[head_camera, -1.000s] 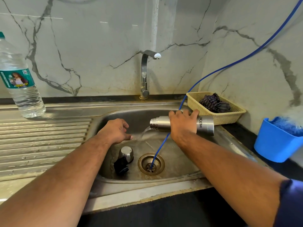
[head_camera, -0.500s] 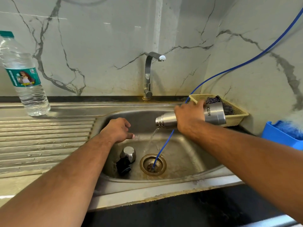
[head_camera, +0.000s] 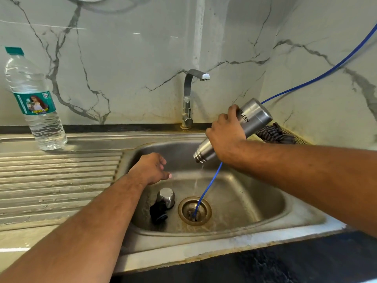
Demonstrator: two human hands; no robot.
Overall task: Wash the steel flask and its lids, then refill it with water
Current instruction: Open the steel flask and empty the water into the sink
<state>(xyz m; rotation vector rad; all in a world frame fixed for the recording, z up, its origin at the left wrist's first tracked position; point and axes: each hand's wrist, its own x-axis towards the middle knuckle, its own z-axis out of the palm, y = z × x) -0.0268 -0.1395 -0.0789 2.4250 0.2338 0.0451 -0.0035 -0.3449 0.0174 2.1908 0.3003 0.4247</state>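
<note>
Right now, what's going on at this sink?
A person is emptying rinse water from a steel flask. Their right hand grips it tilted mouth-down over the sink, and a thin stream falls toward the drain. The left hand hovers over the basin, loosely curled and holding nothing. Two lids, a steel cap and a black inner lid, lie on the sink floor beside the drain. No water shows at the tap.

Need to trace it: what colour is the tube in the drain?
The tube is blue; head view.
</note>
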